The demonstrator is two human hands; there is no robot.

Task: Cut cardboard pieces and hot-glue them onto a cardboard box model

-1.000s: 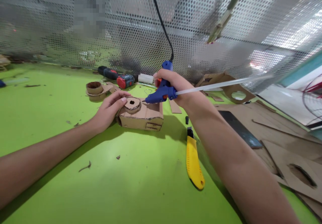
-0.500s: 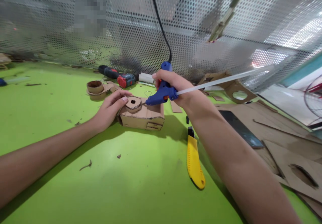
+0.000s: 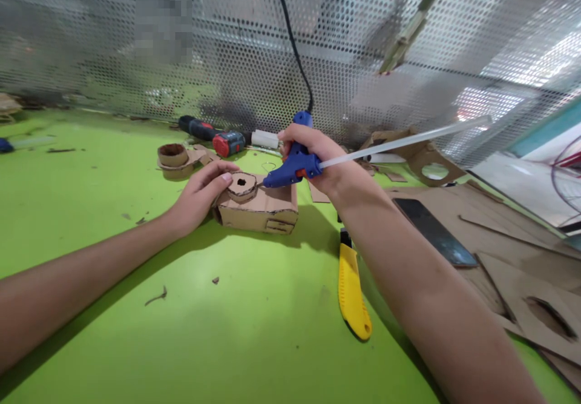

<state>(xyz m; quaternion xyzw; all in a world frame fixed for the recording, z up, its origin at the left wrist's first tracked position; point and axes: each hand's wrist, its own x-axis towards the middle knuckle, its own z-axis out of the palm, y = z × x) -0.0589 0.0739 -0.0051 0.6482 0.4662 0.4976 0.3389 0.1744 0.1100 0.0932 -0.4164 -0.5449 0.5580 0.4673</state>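
Note:
A cardboard box (image 3: 252, 218) with a small cut-out panel on its front rests on the green table. On its top sits a round cardboard piece (image 3: 242, 185) with a dark hole in the middle. My left hand (image 3: 200, 197) is closed on the box's left end, its thumb against the round piece; some fingers are hidden behind. My right hand (image 3: 313, 149) grips a blue hot glue gun (image 3: 290, 171) whose nozzle points left at the round piece's right edge. From the gun's back a long clear glue stick (image 3: 403, 142) sticks out to the right.
A yellow utility knife (image 3: 354, 289) lies right of the box. A phone (image 3: 433, 231) rests on cardboard sheets (image 3: 490, 222) at the right. Behind are a cordless drill (image 3: 213, 136), cardboard rings (image 3: 172, 158) and a perforated metal screen (image 3: 236, 46). The gun's black cord (image 3: 293, 40) runs upward.
The view has shifted slightly. Both hands keep their hold, and the glue gun's nozzle stays at the round piece's right edge.

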